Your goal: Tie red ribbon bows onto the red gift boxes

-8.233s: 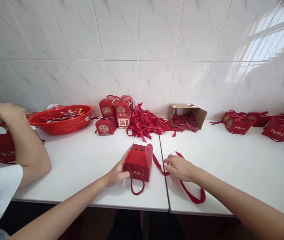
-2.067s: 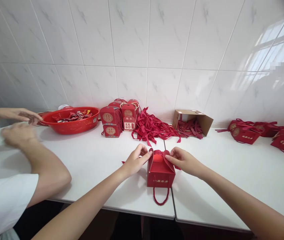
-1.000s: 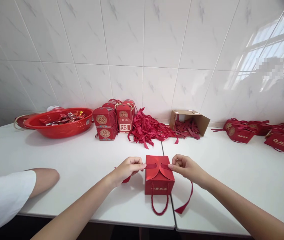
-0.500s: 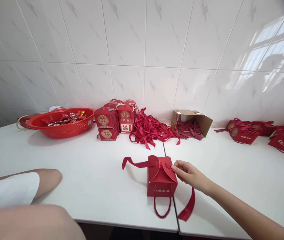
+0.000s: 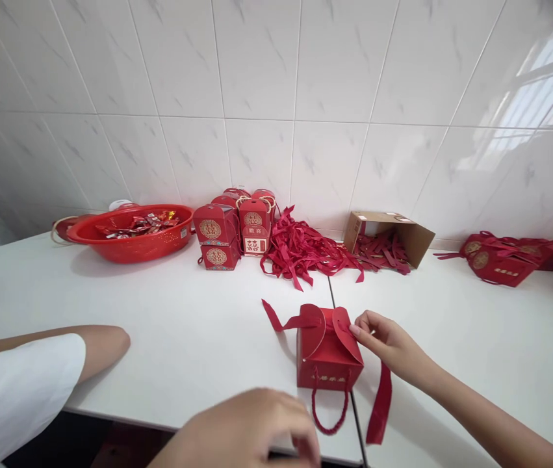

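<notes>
Fingertips (image 5: pixel 358 330) of the right hand (image 5: pixel 393 344) pinch the red ribbon (image 5: pixel 286 322) on top of the red gift box (image 5: pixel 327 364), near the front of the white table (image 5: pixel 183 325). The left hand (image 5: pixel 251 429) is curled; I cannot tell if it holds anything. Best to pull the ribbon softly and flat, so the flaps close snug.

Red gift box (image 5: pixel 327 354) — gold lettering
</notes>
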`<act>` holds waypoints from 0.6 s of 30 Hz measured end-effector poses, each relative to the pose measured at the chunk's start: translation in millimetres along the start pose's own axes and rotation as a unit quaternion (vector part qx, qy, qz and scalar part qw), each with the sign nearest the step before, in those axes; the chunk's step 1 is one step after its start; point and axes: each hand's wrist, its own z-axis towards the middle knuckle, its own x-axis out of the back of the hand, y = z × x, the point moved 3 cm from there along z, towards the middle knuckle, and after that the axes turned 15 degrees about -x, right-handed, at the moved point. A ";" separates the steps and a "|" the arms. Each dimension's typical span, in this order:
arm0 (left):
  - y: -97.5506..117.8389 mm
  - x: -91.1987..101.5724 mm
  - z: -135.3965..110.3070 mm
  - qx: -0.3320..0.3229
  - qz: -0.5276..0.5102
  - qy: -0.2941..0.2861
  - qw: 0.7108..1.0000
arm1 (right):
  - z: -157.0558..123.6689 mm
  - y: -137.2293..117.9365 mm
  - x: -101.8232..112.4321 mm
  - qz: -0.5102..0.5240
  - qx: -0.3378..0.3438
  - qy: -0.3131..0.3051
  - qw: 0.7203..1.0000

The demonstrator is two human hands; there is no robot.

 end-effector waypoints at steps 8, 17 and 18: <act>-52.1 26.9 5.0 0.166 0.055 0.137 0.975 | -18.6 -7.6 12.9 -0.138 -0.069 -0.071 0.985; -51.4 46.2 31.8 0.072 -0.205 0.406 0.888 | -8.1 1.3 2.1 0.044 -0.128 -0.074 0.988; -49.4 51.1 33.7 0.038 -0.238 0.441 0.865 | -5.6 -0.5 3.1 0.099 -0.121 -0.055 0.986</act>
